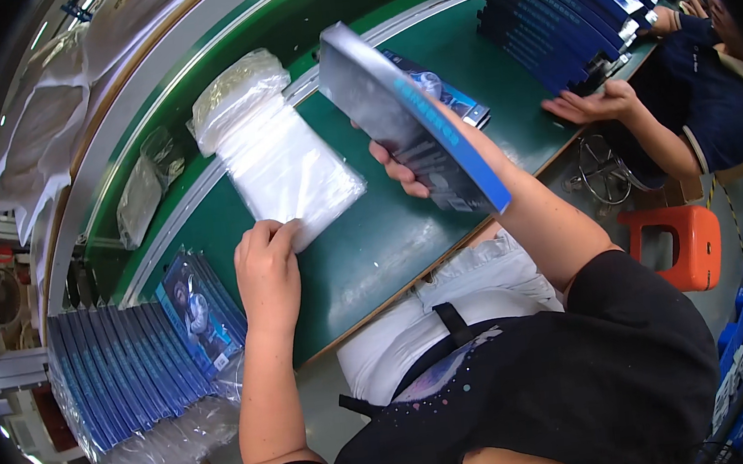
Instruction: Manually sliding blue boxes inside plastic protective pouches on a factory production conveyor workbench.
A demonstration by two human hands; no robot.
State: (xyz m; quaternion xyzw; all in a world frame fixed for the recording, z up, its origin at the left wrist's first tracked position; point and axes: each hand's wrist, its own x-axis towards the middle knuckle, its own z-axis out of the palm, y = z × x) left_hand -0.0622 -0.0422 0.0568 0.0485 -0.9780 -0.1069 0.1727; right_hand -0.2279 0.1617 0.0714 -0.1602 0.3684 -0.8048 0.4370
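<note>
A right hand (pixel 401 168) is gripping a flat blue-and-grey box (pixel 405 117), tilted up above the green table (pixel 373 250), fingers curled around its lower edge. The left hand (pixel 268 273) is pinching the near corner of one stack of clear plastic bags (pixel 280 160), lying on the table left of the box. A row of perhaps fifteen similar boxes (pixel 125 367) is standing at the table's left end; a second pile (pixel 565 8) is sitting at its right end.

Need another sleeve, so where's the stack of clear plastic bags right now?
The stack of clear plastic bags lies mid-left in the head view on the green table, its near corner under the left hand.
</note>
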